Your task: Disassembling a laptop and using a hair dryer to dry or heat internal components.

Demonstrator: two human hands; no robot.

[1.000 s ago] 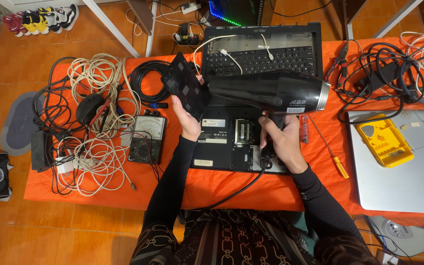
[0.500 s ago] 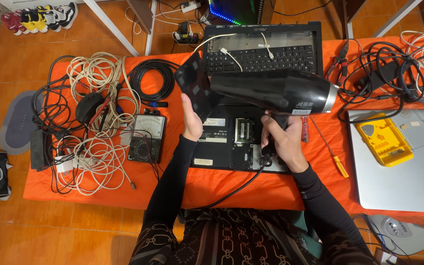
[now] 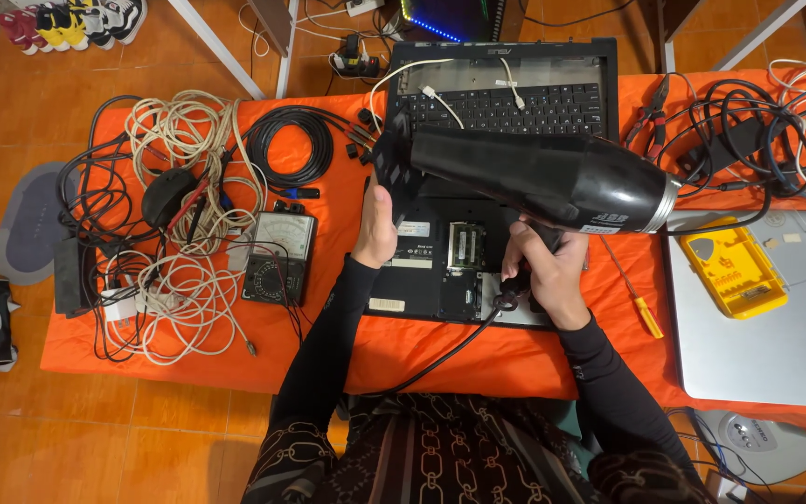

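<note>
A large black hair dryer [image 3: 552, 177] lies sideways above the open underside of a black laptop [image 3: 440, 271]. My right hand [image 3: 543, 271] grips the dryer's handle, its cord trailing down toward me. My left hand [image 3: 377, 229] holds the flat black nozzle [image 3: 392, 163] at the dryer's left end. A second black laptop base with its keyboard [image 3: 506, 103] sits just behind, with loose white wires across it.
Coiled white and black cables [image 3: 179, 177] and an analog multimeter [image 3: 280, 257] lie to the left on the orange table [image 3: 422, 359]. A yellow screwdriver-bit case [image 3: 729, 271], a silver laptop [image 3: 776, 327] and an orange-handled screwdriver [image 3: 634, 299] sit at right.
The dryer has tilted so its nozzle end sits a little higher and farther back. My left hand followed the nozzle upward; my right hand stays on the handle.
</note>
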